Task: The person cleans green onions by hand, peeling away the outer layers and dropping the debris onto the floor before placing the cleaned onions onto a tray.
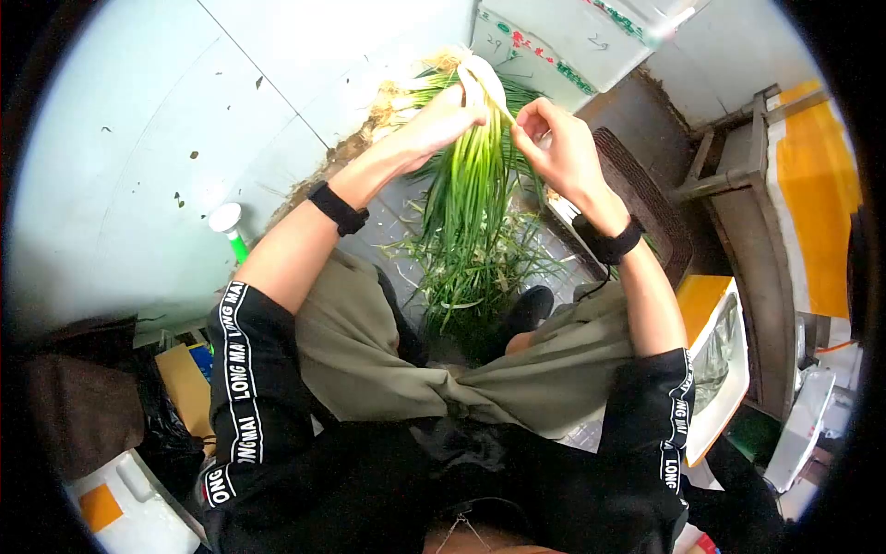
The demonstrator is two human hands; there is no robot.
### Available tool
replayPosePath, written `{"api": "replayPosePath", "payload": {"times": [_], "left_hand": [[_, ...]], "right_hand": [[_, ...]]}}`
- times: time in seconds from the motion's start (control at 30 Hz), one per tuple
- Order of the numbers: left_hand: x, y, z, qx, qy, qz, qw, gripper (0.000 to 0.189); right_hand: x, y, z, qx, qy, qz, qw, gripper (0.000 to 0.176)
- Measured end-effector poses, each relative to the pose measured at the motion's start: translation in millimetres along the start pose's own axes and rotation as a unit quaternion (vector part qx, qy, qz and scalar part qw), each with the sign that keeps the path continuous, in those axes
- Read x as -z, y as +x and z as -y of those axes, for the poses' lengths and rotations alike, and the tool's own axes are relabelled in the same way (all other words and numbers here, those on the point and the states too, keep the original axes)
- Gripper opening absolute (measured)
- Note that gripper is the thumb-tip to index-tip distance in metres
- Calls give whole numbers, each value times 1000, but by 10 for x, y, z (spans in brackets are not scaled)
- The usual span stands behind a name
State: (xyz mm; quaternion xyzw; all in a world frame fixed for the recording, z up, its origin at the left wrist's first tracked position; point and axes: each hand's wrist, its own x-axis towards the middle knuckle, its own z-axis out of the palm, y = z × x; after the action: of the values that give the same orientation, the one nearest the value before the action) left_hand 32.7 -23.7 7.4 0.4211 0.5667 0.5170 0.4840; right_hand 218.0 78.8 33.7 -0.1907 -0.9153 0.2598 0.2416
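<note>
A bunch of green onions (475, 166) hangs below my left hand (446, 118), its white root ends up and its long green leaves pointing down toward the floor. The fingers of my left hand are closed round the stalks near the white ends. Just to the right, my right hand (556, 146) pinches a thin strand at the side of the bunch. More green onions (397, 100) with pale roots lie in a pile behind my left hand. Loose green leaves (471, 282) are scattered on the floor between my feet.
White foam boxes (554, 46) with printed labels stand at the back. On the right are a metal-framed table (757, 175) and an open foam box (724, 369) with plastic inside. A dark woven mat or crate (641, 189) lies nearer. A wall (138, 138) runs along the left.
</note>
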Motion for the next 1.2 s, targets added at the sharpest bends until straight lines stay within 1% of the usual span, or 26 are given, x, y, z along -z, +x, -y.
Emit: {"api": "replayPosePath", "payload": {"times": [0.03, 0.07, 0.1, 0.17, 0.23, 0.3, 0.33, 0.4, 0.43, 0.47, 0.5, 0.53, 0.57, 0.67, 0.77, 0.9, 0.97, 1.0, 1.07, 1.1, 1.17, 1.2], "left_hand": [[-28, -3, -9, -10, 33, -50, 998, 35], [-34, -19, -23, -14, 65, -54, 996, 37], [-34, -18, -5, -15, 63, -54, 996, 37], [-20, 12, 27, -40, 66, -42, 996, 36], [-17, 37, 46, -52, 62, -25, 996, 34], [-54, 2, 9, -53, 69, -18, 996, 37], [-64, -1, 10, -55, 71, -16, 996, 37], [-112, -31, -10, -101, 105, -11, 989, 40], [-122, -43, -23, -101, 108, -5, 989, 40], [-139, -92, -127, -72, 124, -6, 990, 42], [-142, -119, -175, -42, 139, -8, 989, 45], [-44, 40, 65, -75, 88, 42, 992, 48], [-37, 28, 24, -75, 88, 45, 992, 48], [-16, 5, -62, -45, 32, 108, 993, 49], [-34, -2, -81, -33, 18, 111, 993, 46], [-41, 24, -65, -17, 2, 96, 995, 43], [-65, 29, -50, -25, 9, 57, 998, 40], [-73, 37, -37, -25, 7, 57, 998, 40], [-83, 45, -32, -42, 18, 49, 998, 40], [-92, 40, -49, -52, 25, 46, 997, 41], [-101, 31, -54, -37, 12, 44, 998, 42], [-87, 50, -45, -45, -2, 52, 998, 43]], "right_hand": [[-15, -4, 5, -19, 7, 1, 1000, 16], [-51, -16, -2, -10, 28, -10, 1000, 17], [-67, -20, -1, -11, 26, -9, 1000, 17], [-91, -19, 8, -6, 70, 35, 997, 19], [-110, -13, 33, -5, 73, 17, 997, 21], [-86, 15, 86, 0, 63, -55, 997, 21], [-91, 47, 73, 6, 62, -66, 996, 22], [-109, 76, 22, 12, 60, -71, 996, 22], [-108, 79, -6, 16, 58, -74, 995, 21], [-87, 88, -32, 11, 57, -79, 995, 21], [-59, 95, -58, -2, 58, -62, 996, 21], [-32, 105, -77, -15, 60, -44, 997, 21], [-3, 114, -82, -17, 59, -46, 997, 21], [27, 131, -102, -6, 19, -44, 999, 20], [-8, 113, -96, 19, 6, -70, 997, 20], [37, 97, -74, 19, 9, -71, 997, 21], [90, 84, -50, 13, 63, -33, 997, 21], [84, 78, -67, 12, 62, -31, 998, 21], [40, 59, -106, -4, 123, -7, 992, 21], [25, 46, -111, -5, 124, -7, 992, 21], [4, 32, -115, -80, 204, 31, 975, 22], [-24, 30, -148, -80, 203, 30, 975, 22]]}}
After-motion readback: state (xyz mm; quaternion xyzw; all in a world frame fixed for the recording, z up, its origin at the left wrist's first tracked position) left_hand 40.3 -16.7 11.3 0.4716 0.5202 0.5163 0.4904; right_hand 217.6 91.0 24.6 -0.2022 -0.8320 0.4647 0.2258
